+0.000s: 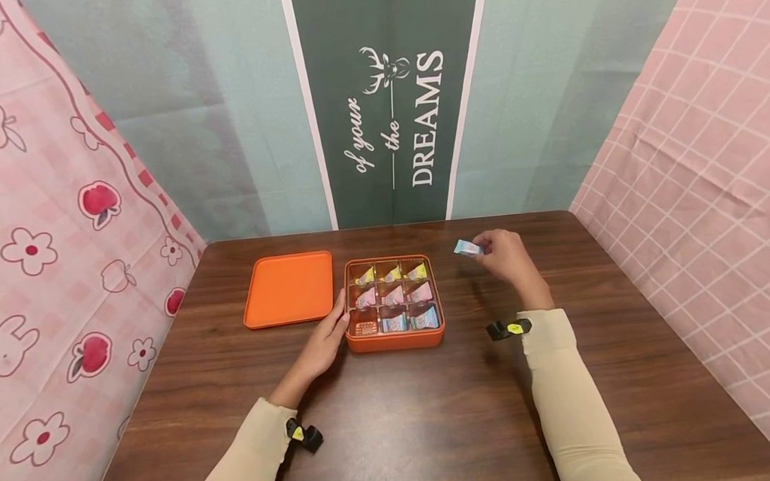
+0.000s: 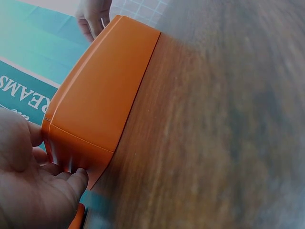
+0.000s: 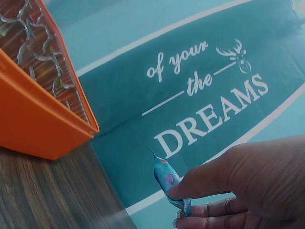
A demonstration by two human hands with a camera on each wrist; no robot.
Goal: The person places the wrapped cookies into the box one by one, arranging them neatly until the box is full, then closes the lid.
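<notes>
An orange box (image 1: 395, 341) sits on the table with a clear divided tray inside. Yellow wrapped candies (image 1: 391, 274) fill the tray's far row, and pink ones (image 1: 392, 295) the middle row. In the near row, two blue wrapped candies (image 1: 394, 323) lie at middle and right; the left compartment (image 1: 365, 326) holds none. My left hand (image 1: 325, 342) rests against the box's left side, fingertips touching its wall in the left wrist view. To the right of the box, my right hand (image 1: 505, 256) pinches a blue wrapped candy (image 3: 167, 179) between thumb and fingers above the table.
Left of the box lies a flat orange lid (image 1: 289, 290). A green printed cloth (image 1: 389, 106) hangs behind the brown wooden table (image 1: 391, 424). Pink patterned cloths stand at the left (image 1: 72, 230) and right (image 1: 696, 208).
</notes>
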